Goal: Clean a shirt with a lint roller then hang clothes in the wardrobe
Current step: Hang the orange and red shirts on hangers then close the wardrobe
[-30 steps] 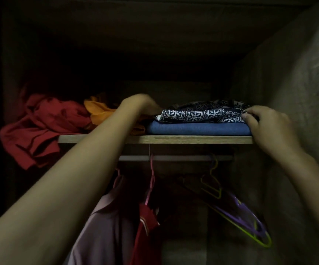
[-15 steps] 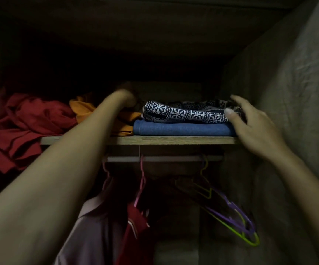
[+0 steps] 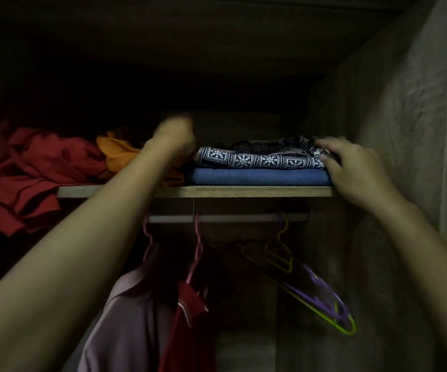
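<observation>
Both arms reach up to the upper shelf [image 3: 244, 191] of the wardrobe [image 3: 394, 108]. The task's things at this moment are two folded garments stacked at the right end of that shelf: a patterned cloth [image 3: 260, 159], dark with white flower squares, lying on a folded blue cloth [image 3: 257, 177].

The right hand [image 3: 356, 170] rests against the right end of the stack, fingers extended and only gently bent, fingertips on top of the patterned cloth, thumb toward the blue edge. It does not appear to pinch anything. The left hand [image 3: 174, 138] is at the left end of the stack, blurred and in shadow; its fingers look curled, but whether they hold cloth cannot be told.

Handling, as judged: both pieces are soft and light and will sag and unfold if lifted by one edge. The blue piece looks thicker and will hold its fold better. The sound hold is from both ends together, fingers under the blue piece and thumbs on top, so the stack moves as one. The patterned piece may slide off the blue one if tilted.

To the left on the same shelf lie a loose orange garment [image 3: 117, 151] and a crumpled red garment [image 3: 37, 173], part of it hanging over the edge. Below, the rail [image 3: 230, 218] carries a pale lilac shirt [image 3: 126, 323], a red shirt [image 3: 187, 318] and empty hangers [image 3: 324, 299].

No brand, label or readable writing is visible.
</observation>
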Available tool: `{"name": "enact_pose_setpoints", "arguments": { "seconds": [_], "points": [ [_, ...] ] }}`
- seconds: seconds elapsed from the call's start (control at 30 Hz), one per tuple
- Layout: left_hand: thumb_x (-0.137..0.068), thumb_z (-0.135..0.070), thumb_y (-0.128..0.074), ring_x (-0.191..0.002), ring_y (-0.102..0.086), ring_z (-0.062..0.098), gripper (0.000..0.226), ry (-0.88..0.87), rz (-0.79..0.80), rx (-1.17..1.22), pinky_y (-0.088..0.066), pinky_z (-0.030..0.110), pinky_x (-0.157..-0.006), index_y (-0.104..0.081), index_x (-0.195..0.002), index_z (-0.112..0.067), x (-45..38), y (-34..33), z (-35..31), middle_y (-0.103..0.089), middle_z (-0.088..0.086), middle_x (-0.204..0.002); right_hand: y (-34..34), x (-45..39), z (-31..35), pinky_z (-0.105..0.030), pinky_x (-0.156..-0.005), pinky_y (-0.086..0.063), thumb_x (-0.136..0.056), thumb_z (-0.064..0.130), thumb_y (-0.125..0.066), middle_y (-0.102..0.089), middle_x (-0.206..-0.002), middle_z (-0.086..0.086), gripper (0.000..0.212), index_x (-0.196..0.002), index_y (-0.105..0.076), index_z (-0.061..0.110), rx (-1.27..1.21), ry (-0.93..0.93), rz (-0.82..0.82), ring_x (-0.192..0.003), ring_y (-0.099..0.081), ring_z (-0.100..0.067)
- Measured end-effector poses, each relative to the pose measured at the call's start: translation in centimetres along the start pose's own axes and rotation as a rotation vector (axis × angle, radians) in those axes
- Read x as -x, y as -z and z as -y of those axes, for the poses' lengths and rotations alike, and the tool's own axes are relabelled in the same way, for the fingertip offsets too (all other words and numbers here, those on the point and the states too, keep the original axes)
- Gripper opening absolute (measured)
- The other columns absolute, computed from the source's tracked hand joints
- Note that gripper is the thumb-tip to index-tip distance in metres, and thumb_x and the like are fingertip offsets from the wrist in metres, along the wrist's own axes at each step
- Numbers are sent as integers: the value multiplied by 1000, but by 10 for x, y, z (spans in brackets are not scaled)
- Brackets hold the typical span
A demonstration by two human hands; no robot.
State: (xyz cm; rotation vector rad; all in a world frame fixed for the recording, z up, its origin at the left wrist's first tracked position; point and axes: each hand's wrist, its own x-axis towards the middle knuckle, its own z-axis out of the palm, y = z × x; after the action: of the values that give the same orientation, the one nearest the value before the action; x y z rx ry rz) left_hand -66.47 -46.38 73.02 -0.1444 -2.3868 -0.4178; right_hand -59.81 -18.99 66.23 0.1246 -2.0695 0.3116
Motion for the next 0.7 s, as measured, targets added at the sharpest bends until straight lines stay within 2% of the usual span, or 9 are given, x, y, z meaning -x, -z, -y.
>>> {"name": "enact_pose_setpoints", "arguments": {
  "seconds": [0.07,0.17,0.23,0.3,0.4,0.47,0.57,0.63,0.7],
  "points": [
    [-101,-24,-41,-103,-57,26,30,-183,-43,39,-43,32,-81,-56,-120,-7,16,4,-6,-60,16,-121,-5,6,4,-40,-115,-21,-101,33,-38,-39,-152,-4,45,-143,-44,17,-2,80,65,-145,-26,-26],
    [-103,-40,-25,-122,-50,25,47,-409,158,62,-36,33,-99,-53,-132,-15,54,-1,-8,-54,12,-135,-15,19,7,-42,-119,-7,-98,47,-15,-30,-157,1,58,-149,-31,26,138,166,144,-148,-15,-18],
    [-102,-44,-21,-141,-31,20,52,-486,213,-10,-21,32,-114,-31,-148,-22,68,-12,2,-34,5,-154,-17,23,7,-41,-119,-3,-101,47,-14,-27,-158,1,56,-150,-28,23,181,150,141,-148,-13,-17],
    [-100,-49,-19,-148,-10,13,57,-518,210,-14,-7,33,-121,-11,-152,-27,72,-17,13,-13,-1,-161,-17,24,10,-42,-119,0,-102,48,-15,-23,-159,-1,58,-151,-26,19,188,117,139,-149,-9,-18],
    [-100,-49,-20,-148,2,10,57,-459,212,51,3,32,-119,-7,-152,-29,75,-4,27,-2,-4,-161,-21,25,31,-43,-120,-1,-94,60,-11,-15,-161,-3,75,-152,-22,14,154,118,93,-149,-2,-20],
    [-102,-43,-22,-148,1,13,55,-385,86,71,4,34,-118,-11,-152,-26,75,12,46,-4,0,-162,-22,26,58,-42,-121,-1,-93,64,-14,-13,-162,-2,77,-153,-18,15,74,169,63,-149,1,-17],
    [-101,-42,-29,-149,-2,22,56,-176,-63,-139,1,43,-118,-13,-152,-26,66,39,100,-7,5,-161,-25,17,112,-37,-119,0,-96,60,-27,-7,-162,0,70,-153,-18,21,-3,272,51,-149,5,-15],
    [-97,-49,-34,-148,-5,28,57,-41,-29,-281,-2,51,-118,-19,-150,-32,67,51,140,-13,6,-161,-32,2,153,-36,-118,-3,-95,55,-39,-7,-162,-1,67,-152,-21,25,-79,345,59,-149,4,-16],
    [-94,-54,-38,-148,-8,28,58,-11,5,-268,-4,55,-118,-28,-147,-35,71,53,169,-19,5,-159,-44,-13,195,-37,-119,-11,-93,51,-48,-13,-162,-4,66,-150,-27,27,-235,409,144,-149,-3,-19]
  ]
}}
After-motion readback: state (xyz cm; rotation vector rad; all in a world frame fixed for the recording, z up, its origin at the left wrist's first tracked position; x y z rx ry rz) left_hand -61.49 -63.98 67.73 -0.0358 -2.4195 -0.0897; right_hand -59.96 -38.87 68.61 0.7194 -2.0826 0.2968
